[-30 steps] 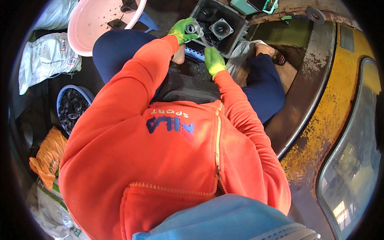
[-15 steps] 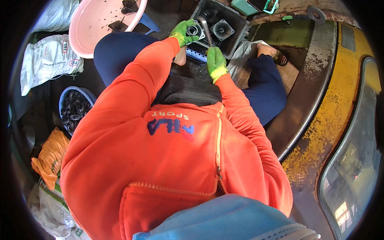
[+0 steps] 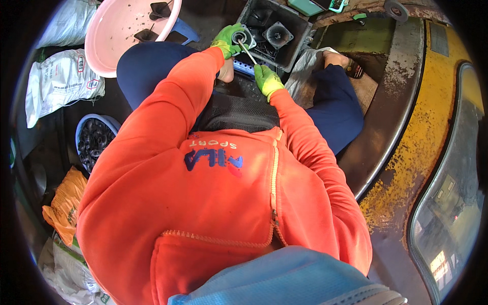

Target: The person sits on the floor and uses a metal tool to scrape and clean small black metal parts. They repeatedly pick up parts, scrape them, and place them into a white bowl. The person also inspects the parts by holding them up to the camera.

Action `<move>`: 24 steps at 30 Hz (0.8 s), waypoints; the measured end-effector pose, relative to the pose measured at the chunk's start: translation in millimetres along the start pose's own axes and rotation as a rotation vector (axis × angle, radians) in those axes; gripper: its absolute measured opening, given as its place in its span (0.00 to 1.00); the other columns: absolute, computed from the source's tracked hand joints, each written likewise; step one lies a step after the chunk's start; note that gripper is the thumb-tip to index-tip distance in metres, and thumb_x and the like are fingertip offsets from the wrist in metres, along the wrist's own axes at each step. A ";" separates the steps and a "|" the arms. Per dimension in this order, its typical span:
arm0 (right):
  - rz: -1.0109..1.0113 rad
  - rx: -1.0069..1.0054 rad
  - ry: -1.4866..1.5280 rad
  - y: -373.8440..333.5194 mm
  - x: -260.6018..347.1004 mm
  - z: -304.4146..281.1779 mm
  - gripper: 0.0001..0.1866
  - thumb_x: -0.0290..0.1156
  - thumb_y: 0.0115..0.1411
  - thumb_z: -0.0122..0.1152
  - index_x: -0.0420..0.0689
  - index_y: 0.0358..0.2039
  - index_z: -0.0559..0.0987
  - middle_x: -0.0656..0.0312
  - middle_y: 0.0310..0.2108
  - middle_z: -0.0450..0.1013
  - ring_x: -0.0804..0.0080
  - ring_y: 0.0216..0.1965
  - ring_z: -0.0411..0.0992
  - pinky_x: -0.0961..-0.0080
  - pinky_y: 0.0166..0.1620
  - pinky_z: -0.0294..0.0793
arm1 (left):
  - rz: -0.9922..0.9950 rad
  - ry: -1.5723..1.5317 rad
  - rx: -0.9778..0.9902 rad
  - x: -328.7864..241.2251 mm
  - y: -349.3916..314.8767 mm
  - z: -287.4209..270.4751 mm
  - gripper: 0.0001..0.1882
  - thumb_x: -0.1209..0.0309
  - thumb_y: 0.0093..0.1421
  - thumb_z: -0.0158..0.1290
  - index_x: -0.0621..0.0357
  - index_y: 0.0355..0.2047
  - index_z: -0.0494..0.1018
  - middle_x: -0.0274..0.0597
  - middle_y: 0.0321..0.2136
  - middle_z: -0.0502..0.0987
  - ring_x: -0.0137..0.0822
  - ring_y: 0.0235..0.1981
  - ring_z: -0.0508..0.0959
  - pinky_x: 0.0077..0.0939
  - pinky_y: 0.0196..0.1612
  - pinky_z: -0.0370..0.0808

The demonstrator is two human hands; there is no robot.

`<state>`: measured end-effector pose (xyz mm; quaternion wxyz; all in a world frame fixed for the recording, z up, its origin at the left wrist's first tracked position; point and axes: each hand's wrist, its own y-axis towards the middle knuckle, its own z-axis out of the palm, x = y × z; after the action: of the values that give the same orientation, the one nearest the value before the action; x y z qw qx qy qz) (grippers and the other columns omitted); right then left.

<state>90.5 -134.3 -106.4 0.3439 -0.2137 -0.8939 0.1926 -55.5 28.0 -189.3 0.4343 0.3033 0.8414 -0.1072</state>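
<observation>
Watching over the head camera from my remote seat, I have the left hand (image 3: pixel 223 41), in a green glove, grasping a grey part (image 3: pixel 249 39) by its left side, with the part's round ring facing up toward me. The right hand (image 3: pixel 267 81), gloved too, is closed around a slim rod (image 3: pixel 248 53); I see the rod slant up and leftward out of the fist, its far end at the ring, though I cannot tell whether it goes inside or only rests on it. The part sits in front of the lap, at the left edge of a dark bin (image 3: pixel 297 53); I cannot tell whether the two touch. Inside the bin I see a square-rimmed horn (image 3: pixel 278 35) lying face up. A blue crate (image 3: pixel 244 67) shows just below the part, between the hands. Off to the left I have a pink basin (image 3: pixel 101 51) with dark cones (image 3: pixel 146 35) in it, a blue stool (image 3: pixel 188 31) beside it, a white sack (image 3: pixel 61 84), a blue tub (image 3: pixel 117 123) full of black pieces (image 3: pixel 94 145), and an orange bag (image 3: pixel 66 201).
</observation>
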 end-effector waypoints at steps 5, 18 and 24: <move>-0.258 -0.149 0.188 5.8 -6.5 6.5 0.27 0.52 0.63 0.36 0.40 0.43 0.72 0.40 0.43 0.71 0.40 0.47 0.67 0.54 0.49 0.64 | 0.079 0.003 -0.137 5.4 -3.3 7.3 0.35 0.67 0.39 0.67 0.57 0.50 0.69 0.47 0.49 0.70 0.46 0.49 0.71 0.33 0.54 0.68; -0.038 0.000 0.097 -4.0 -9.2 -4.3 0.20 0.45 0.65 0.38 0.41 0.35 0.73 0.43 0.37 0.72 0.40 0.42 0.68 0.54 0.43 0.66 | 0.132 0.083 -0.124 23.3 6.2 16.2 0.25 0.62 0.40 0.66 0.57 0.38 0.72 0.48 0.36 0.74 0.49 0.40 0.73 0.35 0.43 0.70; -0.240 -0.082 0.215 -0.5 -6.8 -3.8 0.25 0.50 0.63 0.36 0.43 0.43 0.74 0.43 0.45 0.71 0.42 0.49 0.66 0.56 0.50 0.65 | -0.058 -0.425 -0.051 18.1 7.3 13.2 0.29 0.65 0.39 0.65 0.55 0.44 0.72 0.48 0.41 0.73 0.51 0.42 0.71 0.38 0.49 0.69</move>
<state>97.7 -137.4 -107.1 0.4491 -0.1388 -0.8781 0.0898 -50.3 35.5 -210.9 0.6062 0.2385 0.7417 -0.1596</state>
